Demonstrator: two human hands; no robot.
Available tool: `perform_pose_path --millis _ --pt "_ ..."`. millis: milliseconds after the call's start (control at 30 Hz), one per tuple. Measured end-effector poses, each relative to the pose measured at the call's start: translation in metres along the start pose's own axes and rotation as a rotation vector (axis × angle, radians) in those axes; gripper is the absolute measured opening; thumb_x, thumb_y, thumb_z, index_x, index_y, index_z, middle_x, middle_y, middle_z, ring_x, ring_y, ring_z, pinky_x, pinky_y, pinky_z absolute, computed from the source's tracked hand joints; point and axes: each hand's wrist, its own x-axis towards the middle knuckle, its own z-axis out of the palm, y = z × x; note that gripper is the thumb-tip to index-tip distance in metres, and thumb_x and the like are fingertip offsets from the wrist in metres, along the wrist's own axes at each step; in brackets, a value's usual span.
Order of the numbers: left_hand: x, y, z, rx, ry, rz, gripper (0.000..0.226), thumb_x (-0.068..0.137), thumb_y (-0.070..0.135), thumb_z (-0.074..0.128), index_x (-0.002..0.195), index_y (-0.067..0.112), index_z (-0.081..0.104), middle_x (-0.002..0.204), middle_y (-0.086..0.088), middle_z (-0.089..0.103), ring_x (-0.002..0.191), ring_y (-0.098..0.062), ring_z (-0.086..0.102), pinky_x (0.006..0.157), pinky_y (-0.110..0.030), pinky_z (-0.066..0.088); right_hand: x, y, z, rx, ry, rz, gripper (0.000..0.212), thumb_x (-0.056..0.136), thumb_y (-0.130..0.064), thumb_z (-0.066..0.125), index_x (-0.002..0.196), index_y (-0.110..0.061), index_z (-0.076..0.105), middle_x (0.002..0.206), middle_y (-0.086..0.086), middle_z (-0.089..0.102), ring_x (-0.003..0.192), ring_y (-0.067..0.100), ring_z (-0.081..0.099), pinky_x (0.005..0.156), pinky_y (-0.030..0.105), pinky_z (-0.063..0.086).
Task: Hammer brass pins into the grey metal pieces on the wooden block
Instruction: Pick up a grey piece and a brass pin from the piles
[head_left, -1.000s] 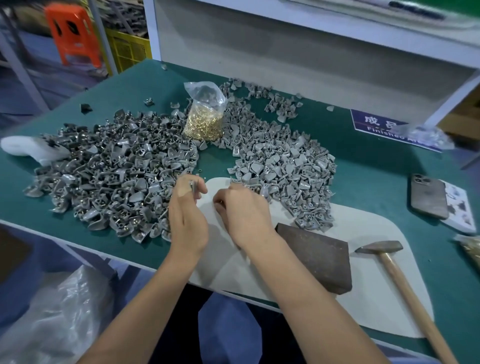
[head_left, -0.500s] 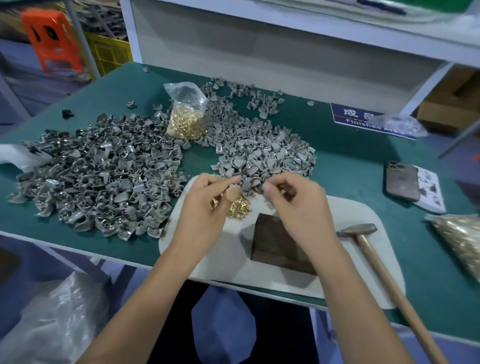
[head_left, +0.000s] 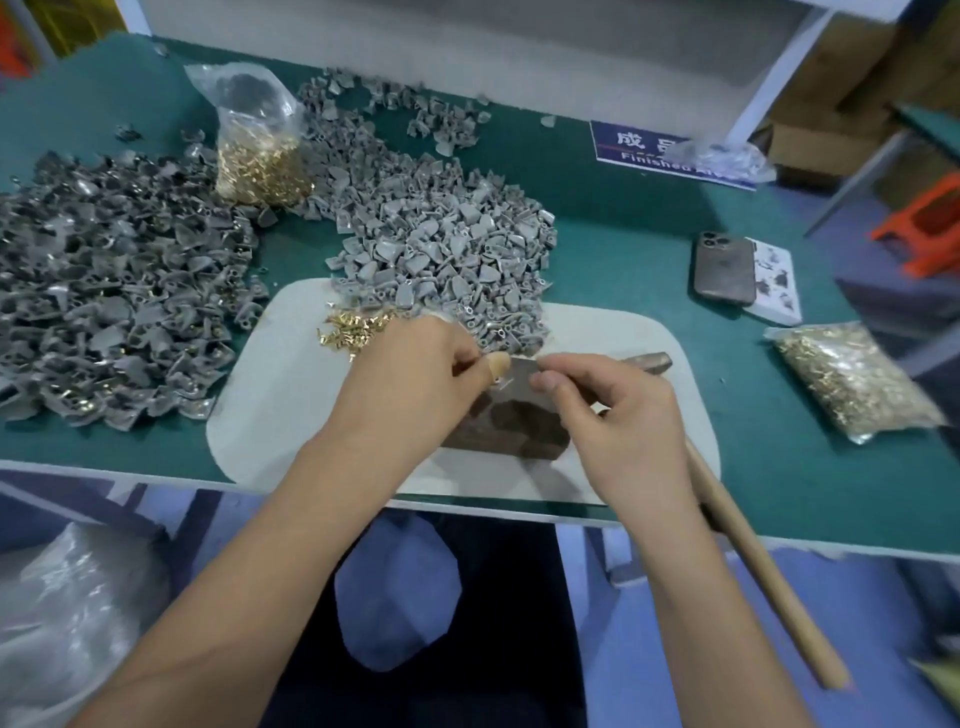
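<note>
My left hand and my right hand meet above the dark wooden block, both pinching one small grey metal piece between fingertips. A brass pin may sit between the left fingers, too small to tell. Loose brass pins lie on the pale mat just beyond my left hand. A hammer lies at the right, its head on the mat and its wooden handle running toward me. A heap of plain grey pieces spreads beyond the mat.
A larger pile of grey pieces covers the left of the green table. An open bag of brass pins stands at the back, a second bag lies right. A phone rests by a white card.
Both hands came down from the grey heap to above the wooden block and now share one grey piece. The camera has tilted down and shifted right.
</note>
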Motion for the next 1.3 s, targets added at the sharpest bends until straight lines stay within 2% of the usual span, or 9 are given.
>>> perform_pose_path --millis 133,267,367,467,567,800,1100,1200,1300 --pt "-0.012 0.004 0.008 -0.023 0.052 0.072 0.034 0.092 0.047 0.064 0.074 0.018 0.068 0.070 0.005 0.053 0.070 -0.018 0.052 0.065 -0.037 0.043 -0.006 0.001 0.000 0.017 -0.001 0.030 0.013 0.091 -0.008 0.074 0.093 -0.020 0.079 0.084 -0.018 0.076 0.082 0.003 0.071 0.077 0.015 0.051" --pt "-0.021 -0.003 0.005 -0.075 0.074 0.106 0.035 0.098 0.042 0.055 0.082 0.015 0.071 0.073 0.003 0.058 0.075 -0.019 0.055 0.071 -0.036 0.043 -0.008 0.001 0.000 0.020 0.009 0.019 0.014 0.090 -0.009 0.075 0.091 -0.023 0.078 0.085 -0.015 0.074 0.077 0.005 0.064 0.072 0.015 0.046" --pt "-0.025 -0.012 0.000 -0.148 0.027 0.112 0.013 0.098 0.022 0.058 0.098 0.020 0.071 0.085 0.010 0.063 0.082 -0.010 0.057 0.075 -0.019 0.042 -0.008 0.002 -0.002 0.016 0.008 0.019 0.013 0.091 -0.010 0.075 0.093 -0.022 0.079 0.091 -0.013 0.075 0.082 0.007 0.063 0.073 0.017 0.046" --pt "-0.024 -0.016 -0.003 -0.174 -0.083 0.118 0.031 0.092 0.016 0.066 0.120 0.028 0.067 0.095 0.016 0.060 0.083 -0.001 0.054 0.073 -0.008 0.038 -0.007 0.000 -0.002 0.030 -0.006 0.028 0.017 0.092 -0.010 0.074 0.093 -0.026 0.078 0.090 -0.015 0.075 0.083 0.006 0.066 0.074 0.015 0.046" --pt "-0.020 -0.014 -0.004 -0.174 -0.093 0.148 0.028 0.089 0.021 0.072 0.115 0.033 0.069 0.092 0.016 0.058 0.084 0.004 0.051 0.073 -0.013 0.038 -0.005 -0.007 0.006 0.013 -0.041 0.004 0.016 0.090 -0.013 0.075 0.090 -0.028 0.078 0.087 -0.015 0.074 0.082 0.004 0.065 0.072 0.013 0.043" --pt "-0.015 -0.010 0.001 -0.189 -0.055 0.134 0.007 0.086 0.020 0.077 0.091 0.025 0.076 0.077 0.013 0.055 0.076 0.002 0.049 0.066 -0.013 0.033 -0.003 -0.015 0.019 -0.180 -0.130 0.017 0.006 0.086 -0.030 0.071 0.087 -0.033 0.076 0.086 -0.010 0.068 0.085 0.016 0.065 0.075 0.044 0.054" --pt "-0.018 -0.012 0.005 -0.279 0.005 0.095 0.008 0.083 0.023 0.081 0.087 0.029 0.079 0.074 0.010 0.053 0.072 -0.006 0.050 0.063 -0.027 0.041 0.001 -0.026 0.017 -0.495 -0.143 -0.045 0.004 0.090 -0.036 0.069 0.090 -0.036 0.073 0.087 -0.012 0.063 0.092 0.011 0.060 0.070 0.036 0.051" --pt "-0.019 -0.013 0.007 -0.310 0.010 0.088 0.008 0.082 0.023 0.082 0.085 0.030 0.079 0.074 0.008 0.055 0.073 -0.008 0.052 0.062 -0.024 0.040 0.009 -0.029 0.014 -0.573 -0.185 -0.075 0.004 0.089 -0.038 0.071 0.090 -0.037 0.074 0.085 -0.015 0.063 0.088 0.006 0.057 0.065 0.029 0.043" --pt "-0.020 -0.014 0.008 -0.322 0.010 0.080 0.010 0.082 0.022 0.081 0.085 0.031 0.079 0.074 0.010 0.056 0.075 -0.007 0.054 0.062 -0.018 0.038 0.017 -0.031 0.011 -0.475 -0.226 -0.021 0.001 0.086 -0.035 0.076 0.087 -0.035 0.075 0.082 -0.015 0.063 0.076 0.001 0.056 0.065 0.027 0.043"
